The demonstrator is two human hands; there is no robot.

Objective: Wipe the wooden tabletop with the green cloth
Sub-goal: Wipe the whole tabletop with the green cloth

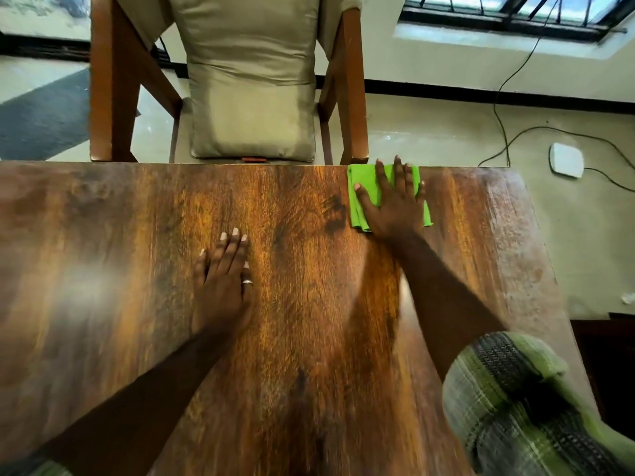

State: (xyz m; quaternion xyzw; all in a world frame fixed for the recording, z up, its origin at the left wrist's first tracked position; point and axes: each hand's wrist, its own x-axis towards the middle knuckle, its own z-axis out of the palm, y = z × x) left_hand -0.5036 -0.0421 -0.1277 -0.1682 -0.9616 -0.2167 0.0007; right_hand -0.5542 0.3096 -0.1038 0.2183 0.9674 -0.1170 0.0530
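Here, presses green cloth (365, 197) at far edge of wooden tabletop (137, 255) with right hand (395, 206), fingers spread. Rests left hand (223, 286), fingers straight, mid-surface.

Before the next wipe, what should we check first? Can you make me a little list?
1. Right hand flat on the folded green cloth, fingers straight: ok.
2. Cloth fully on the brown wooden tabletop: it sits at the far edge; overhang cannot tell.
3. Left hand flat on the wood, apart from the cloth: ok.
4. Pale haze near the tabletop's right edge: dust or glare, cannot tell.
5. Wooden chair's arm close behind the cloth: contact cannot tell.
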